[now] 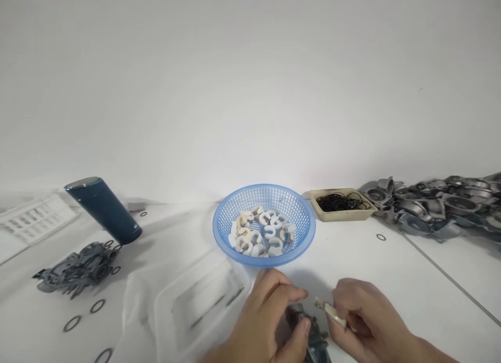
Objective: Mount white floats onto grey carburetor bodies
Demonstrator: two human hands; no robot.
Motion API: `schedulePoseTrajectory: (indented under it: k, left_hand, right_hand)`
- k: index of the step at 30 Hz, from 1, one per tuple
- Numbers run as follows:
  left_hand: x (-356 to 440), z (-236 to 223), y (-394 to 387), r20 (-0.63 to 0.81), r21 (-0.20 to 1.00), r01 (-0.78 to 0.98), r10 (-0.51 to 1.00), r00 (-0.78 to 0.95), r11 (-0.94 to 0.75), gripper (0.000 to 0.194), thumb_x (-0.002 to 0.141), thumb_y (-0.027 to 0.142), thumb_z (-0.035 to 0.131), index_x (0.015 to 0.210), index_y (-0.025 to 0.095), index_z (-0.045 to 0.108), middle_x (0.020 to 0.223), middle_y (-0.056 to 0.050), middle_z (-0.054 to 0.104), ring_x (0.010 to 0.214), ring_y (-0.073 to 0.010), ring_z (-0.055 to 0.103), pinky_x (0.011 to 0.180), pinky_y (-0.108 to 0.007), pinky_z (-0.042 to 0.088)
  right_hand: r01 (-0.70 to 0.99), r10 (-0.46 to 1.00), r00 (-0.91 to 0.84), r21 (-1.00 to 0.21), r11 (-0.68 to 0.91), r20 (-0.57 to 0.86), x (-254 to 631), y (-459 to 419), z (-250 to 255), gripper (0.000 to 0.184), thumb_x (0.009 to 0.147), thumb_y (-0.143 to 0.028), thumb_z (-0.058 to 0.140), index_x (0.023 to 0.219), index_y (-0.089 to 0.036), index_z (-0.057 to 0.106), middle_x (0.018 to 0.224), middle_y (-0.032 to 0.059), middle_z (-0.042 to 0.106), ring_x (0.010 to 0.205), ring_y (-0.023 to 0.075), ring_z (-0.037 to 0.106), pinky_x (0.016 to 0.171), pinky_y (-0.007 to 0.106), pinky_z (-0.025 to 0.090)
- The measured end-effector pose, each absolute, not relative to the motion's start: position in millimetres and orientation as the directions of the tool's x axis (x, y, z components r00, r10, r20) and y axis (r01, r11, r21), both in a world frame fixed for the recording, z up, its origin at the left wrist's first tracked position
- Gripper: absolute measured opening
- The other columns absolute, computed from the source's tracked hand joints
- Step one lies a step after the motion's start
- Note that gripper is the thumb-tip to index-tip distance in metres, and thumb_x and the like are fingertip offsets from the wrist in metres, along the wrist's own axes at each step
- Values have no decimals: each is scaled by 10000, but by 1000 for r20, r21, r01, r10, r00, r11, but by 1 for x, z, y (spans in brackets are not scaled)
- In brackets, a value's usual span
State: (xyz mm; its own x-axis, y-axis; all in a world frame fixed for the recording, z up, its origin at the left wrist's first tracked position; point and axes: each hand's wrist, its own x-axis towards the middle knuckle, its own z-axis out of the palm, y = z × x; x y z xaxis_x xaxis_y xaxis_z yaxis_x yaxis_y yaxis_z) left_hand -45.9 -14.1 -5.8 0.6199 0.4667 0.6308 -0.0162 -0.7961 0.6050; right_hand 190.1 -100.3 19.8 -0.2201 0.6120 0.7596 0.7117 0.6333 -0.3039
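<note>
My left hand (270,318) is closed around a dark grey metal carburetor part (315,339), with the thumb lying on its near side. The hand and the lower frame edge hide much of that part. Between the fingers of my right hand (364,316) is a thin cream-coloured carburetor float (334,316), seen edge-on, its small metal end pointing at the left hand. A narrow gap separates the float from the metal part. Beyond both hands, a blue plastic basket (221,248) contains several white and cream horseshoe-shaped floats (276,243).
A shallow cream tray (324,215) of black rubber rings borders a heap of metal housings (434,204) at right. Leftward are a white plastic tray (168,305), a dark blue cylinder (105,212), assembled carburetors (78,269), loose rings (72,323) and a white rack (35,222).
</note>
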Motion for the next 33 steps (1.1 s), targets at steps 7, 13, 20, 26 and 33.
schedulePoseTrajectory:
  k: [7, 13, 20, 26, 33]
  left_hand:
    - [-36, -1, -25, 787, 499, -198, 345, 511, -844, 223, 1129, 322, 744, 1324, 215, 735, 1133, -135, 734, 1125, -302, 749, 1003, -447, 671]
    - [-36, 7, -27, 812, 523, -316, 350, 468, -792, 167, 1126, 366, 815, 1223, 236, 771, 1007, -101, 848, 990, -250, 794, 969, -421, 686]
    - [-29, 8, -35, 771, 620, -376, 446, 454, -689, 236, 1081, 481, 880, 1120, 259, 809, 881, -45, 890, 773, -185, 810, 857, -356, 637]
    - [-36, 7, -35, 671, 736, -372, 535, 513, -566, 182, 1065, 417, 900, 1066, 239, 858, 855, -64, 872, 785, -190, 747, 800, -341, 613]
    - [-37, -2, -36, 474, 876, -355, 714, 515, -326, 107, 988, 343, 979, 1005, 256, 921, 876, -70, 859, 836, -212, 717, 816, -365, 594]
  right_hand:
    - [620, 620, -251, -368, 693, 743, 174, -115, 30, 325, 994, -46, 583, 1008, -326, 418, 608, -110, 459, 467, 156, 457, 517, 286, 387]
    - [371, 814, -167, -729, 575, 557, 168, -127, 23, 152, 1239, -267, 525, 1122, -349, 474, 677, -131, 301, 447, 109, 402, 480, 224, 352]
    - [291, 848, -195, -796, 530, 493, 181, -132, 13, 120, 1204, -434, 629, 1243, -332, 581, 812, -39, 605, 603, 155, 585, 580, 277, 525]
    - [347, 862, -177, -790, 506, 475, 193, -136, 8, 372, 1020, -426, 856, 1325, -347, 658, 970, 30, 715, 796, 233, 700, 731, 356, 643]
    - [459, 692, -258, -544, 702, 675, 191, -116, 30, 392, 1109, -613, 825, 1308, -303, 690, 935, 6, 740, 740, 165, 701, 652, 248, 596]
